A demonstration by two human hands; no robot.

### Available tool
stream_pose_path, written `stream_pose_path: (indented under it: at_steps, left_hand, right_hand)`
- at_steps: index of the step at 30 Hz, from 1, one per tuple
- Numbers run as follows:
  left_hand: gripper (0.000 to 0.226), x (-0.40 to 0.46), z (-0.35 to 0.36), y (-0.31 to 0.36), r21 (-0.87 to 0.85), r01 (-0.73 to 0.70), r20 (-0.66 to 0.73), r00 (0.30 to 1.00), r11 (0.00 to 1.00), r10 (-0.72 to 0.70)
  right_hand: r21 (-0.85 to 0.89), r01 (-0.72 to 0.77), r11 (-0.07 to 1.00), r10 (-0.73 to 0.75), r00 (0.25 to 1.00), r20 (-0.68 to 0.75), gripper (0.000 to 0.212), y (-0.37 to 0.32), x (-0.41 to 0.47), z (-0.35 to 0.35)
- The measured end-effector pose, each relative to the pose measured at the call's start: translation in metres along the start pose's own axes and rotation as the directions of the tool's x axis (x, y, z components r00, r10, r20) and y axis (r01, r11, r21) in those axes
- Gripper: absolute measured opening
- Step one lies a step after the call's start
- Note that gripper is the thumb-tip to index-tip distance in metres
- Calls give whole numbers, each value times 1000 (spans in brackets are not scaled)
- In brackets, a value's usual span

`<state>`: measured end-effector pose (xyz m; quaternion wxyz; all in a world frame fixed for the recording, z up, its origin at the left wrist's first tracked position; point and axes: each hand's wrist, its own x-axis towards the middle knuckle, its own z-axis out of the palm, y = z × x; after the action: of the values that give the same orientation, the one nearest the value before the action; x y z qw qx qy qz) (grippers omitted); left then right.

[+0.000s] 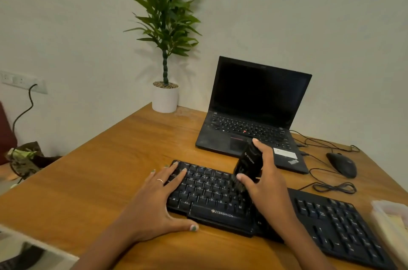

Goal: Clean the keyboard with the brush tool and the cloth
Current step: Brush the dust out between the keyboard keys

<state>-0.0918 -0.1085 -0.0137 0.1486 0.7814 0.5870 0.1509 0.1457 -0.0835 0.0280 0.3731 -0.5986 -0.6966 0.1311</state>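
**Brushing the keys, left hand bracing**

Right now the right hand is gripping the brush tool — a dark block held upright with a slight tilt, bristles pointing down into the middle rows of the keyboard. Fingers are wrapping the body, thumb on the near-left face. The left hand is lying flat and spread wide, empty, pressing on the keyboard's left end with the thumb on the desk just beside the near edge.

The keyboard is sitting near the centre of the desk, running left to right, with the laptop just beyond it and the mouse off to the far right. The cloth is not clearly showing; something pale is sitting at the right edge, too cut off to tell.

Doing this step well probably means keeping the bristles angled into the gaps, sweeping along each row in one direction — toward an edge — and keeping light pressure so keycaps are not popping. The bracing hand should be staying put so the board is not sliding.
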Motion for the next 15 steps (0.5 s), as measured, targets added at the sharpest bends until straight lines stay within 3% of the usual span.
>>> stream_pose_path:
  at_steps: [2,5,8,11,13,15]
  left_hand:
    - [110,0,2,0,-16,4,-20,1000,1000,-4]
    - [112,1,8,-8,-42,-2,-17,1000,999,1]
    - [115,2,11,-12,-50,-10,-31,999,999,9]
    - [117,2,12,-14,-65,-19,-42,999,998,16]
    - [119,2,13,-14,-73,-21,-45,999,997,17]
    - [119,2,14,-16,-75,-21,-47,999,997,17]
  right_hand:
    - [75,-16,997,16,1000,-11,86,4,4,4]
    - [145,-30,989,12,992,122,83,4,5,-1]
    - [34,22,999,-28,983,180,82,-1,4,-6]
    - [-115,68,991,-63,997,47,82,-3,4,-1]
    - [-91,59,994,-56,998,29,83,-3,2,0]
    - [-47,59,997,-53,991,126,82,-3,1,-3]
